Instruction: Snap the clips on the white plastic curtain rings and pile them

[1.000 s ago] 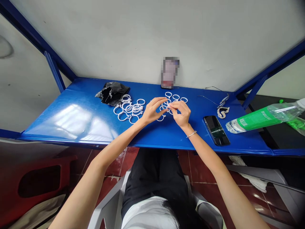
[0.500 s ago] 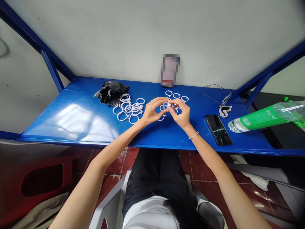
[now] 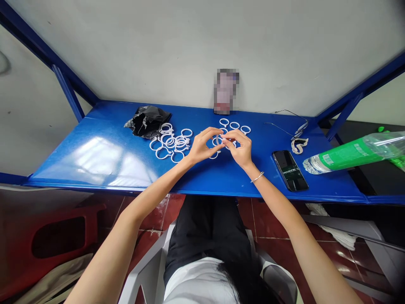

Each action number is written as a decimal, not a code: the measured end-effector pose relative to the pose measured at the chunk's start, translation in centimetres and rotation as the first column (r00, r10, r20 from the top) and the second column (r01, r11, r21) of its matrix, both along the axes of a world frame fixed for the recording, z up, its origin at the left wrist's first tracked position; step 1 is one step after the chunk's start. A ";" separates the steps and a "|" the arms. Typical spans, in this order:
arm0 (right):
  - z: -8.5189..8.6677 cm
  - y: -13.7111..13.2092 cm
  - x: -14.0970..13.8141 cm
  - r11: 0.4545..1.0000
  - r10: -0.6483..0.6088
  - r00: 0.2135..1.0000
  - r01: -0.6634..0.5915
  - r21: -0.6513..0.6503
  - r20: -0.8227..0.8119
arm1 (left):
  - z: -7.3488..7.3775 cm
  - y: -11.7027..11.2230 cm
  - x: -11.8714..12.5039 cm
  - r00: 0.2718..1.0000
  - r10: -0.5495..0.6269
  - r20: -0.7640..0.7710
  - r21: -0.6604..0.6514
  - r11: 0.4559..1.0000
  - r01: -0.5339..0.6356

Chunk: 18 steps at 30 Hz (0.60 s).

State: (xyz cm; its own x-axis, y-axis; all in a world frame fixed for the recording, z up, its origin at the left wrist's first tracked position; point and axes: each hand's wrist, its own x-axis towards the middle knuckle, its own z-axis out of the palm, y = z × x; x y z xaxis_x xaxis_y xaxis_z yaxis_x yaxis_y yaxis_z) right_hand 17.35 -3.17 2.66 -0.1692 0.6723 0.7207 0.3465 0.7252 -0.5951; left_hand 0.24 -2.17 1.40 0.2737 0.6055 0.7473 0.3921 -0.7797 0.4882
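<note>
Above the blue tabletop my left hand [image 3: 201, 147] and my right hand [image 3: 242, 148] meet at the fingertips, thumbs and fingers curled into a pinch. Between them is a white plastic ring [image 3: 217, 140] like a curtain ring, mostly covered by the fingers. Several more white rings, such as one at the back [image 3: 234, 125], lie spread behind and below my hands. To the left is a heap of similar white rings [image 3: 163, 153], overlapping, with small eyelets on their edges. A crumpled black plastic bag [image 3: 152, 120] lies beside the heap, its mouth facing left.
On the right of the blue table [image 3: 110, 169] lie a dark phone [image 3: 290, 170], eyeglasses [image 3: 299, 130], a small white object [image 3: 299, 146] and a tilted bottle with a green label [image 3: 348, 154]. A blurred-out upright object [image 3: 225, 93] leans on the wall.
My fingertips have shifted slightly and the white piece between them shows less than before. The heap and the other things on the table have stayed put.
</note>
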 end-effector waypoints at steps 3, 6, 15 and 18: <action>-0.1 0.2 0.0 1.000 -0.003 1.000 0.003 -0.021 0.007 | 0.0 0.2 0.0 1.000 -0.020 -0.024 -0.032 0.999 0.019; -0.2 0.3 0.0 1.000 -0.002 1.000 0.002 -0.013 0.008 | -0.3 0.5 -0.1 0.997 -0.059 -0.042 -0.081 0.995 0.055; -0.6 0.4 0.0 0.999 0.016 1.000 -0.016 -0.030 0.001 | -0.8 0.8 -0.4 0.998 -0.029 -0.051 -0.055 0.998 0.026; -0.6 0.4 0.0 0.999 0.024 1.000 -0.024 -0.020 -0.011 | -0.6 0.9 -0.5 0.999 -0.033 -0.031 -0.054 0.998 0.032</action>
